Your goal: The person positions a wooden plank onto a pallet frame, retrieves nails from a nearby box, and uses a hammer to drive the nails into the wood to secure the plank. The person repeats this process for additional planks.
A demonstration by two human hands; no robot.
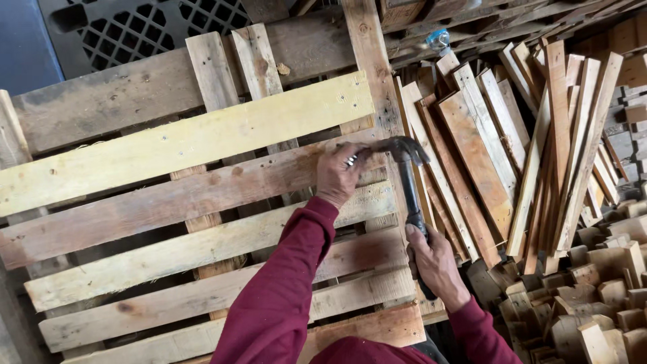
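A wooden pallet (pixel 202 202) of pale and yellowish slats lies before me. My left hand (pixel 339 174) rests on a slat near the pallet's right edge and pinches several nails (pixel 351 160) between its fingers. My right hand (pixel 435 259) grips the black handle of a claw hammer (pixel 408 182). The hammer's dark head sits just right of my left hand's fingers, close to the nails. Both arms wear dark red sleeves.
A heap of loose wooden boards (pixel 512 148) leans at the right. Small wooden blocks (pixel 600 290) pile up at the lower right. A black plastic pallet (pixel 148 27) stands at the top left, and a plastic bottle (pixel 439 39) lies among planks at the top.
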